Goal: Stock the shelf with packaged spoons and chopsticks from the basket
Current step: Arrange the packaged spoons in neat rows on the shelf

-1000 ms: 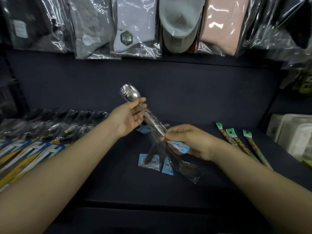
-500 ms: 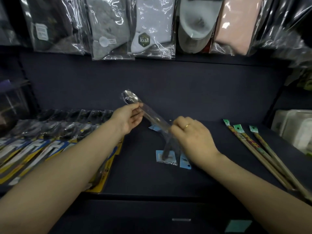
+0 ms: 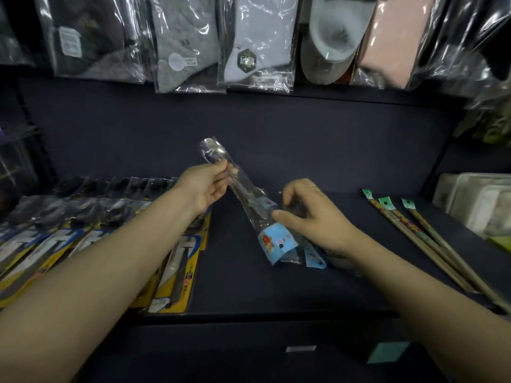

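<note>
1. Dim overall, with the dark shelf (image 3: 345, 258) swallowing detail
2. Bright overhead glare streaking the hanging sock packets (image 3: 257, 42)
3. Slightly soft around the right hand (image 3: 312, 217)
4. Wide-angle bending and smearing toward edges and corners
</note>
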A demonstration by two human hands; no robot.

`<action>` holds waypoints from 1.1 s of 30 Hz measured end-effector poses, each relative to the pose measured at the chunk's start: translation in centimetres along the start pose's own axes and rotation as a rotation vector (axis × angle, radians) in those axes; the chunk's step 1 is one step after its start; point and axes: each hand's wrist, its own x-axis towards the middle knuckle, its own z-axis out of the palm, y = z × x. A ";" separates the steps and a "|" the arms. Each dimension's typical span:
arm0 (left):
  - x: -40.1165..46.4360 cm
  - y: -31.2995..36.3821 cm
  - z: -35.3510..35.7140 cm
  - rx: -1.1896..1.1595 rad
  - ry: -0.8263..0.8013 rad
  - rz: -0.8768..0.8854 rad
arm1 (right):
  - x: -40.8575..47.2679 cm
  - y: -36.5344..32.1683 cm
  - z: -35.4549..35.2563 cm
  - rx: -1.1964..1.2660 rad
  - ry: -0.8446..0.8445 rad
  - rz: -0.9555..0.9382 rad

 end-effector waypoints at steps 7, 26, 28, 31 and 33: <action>-0.4 0.4 0.4 0.009 0.003 0.071 | 0.5 -1.6 2.0 0.502 -0.212 0.156; -0.5 -0.8 0.2 0.558 -0.154 0.034 | 3.5 0.8 3.5 -0.940 0.202 -0.870; -0.4 -0.9 0.3 0.621 -0.180 0.051 | 4.1 0.7 4.1 -0.985 0.254 -0.951; 0.1 -1.6 0.3 0.700 -0.204 0.064 | 5.2 1.7 5.5 -0.927 0.120 -0.946; 0.2 -2.4 0.1 0.785 -0.211 0.070 | 5.6 2.1 6.0 -0.880 -0.127 -0.877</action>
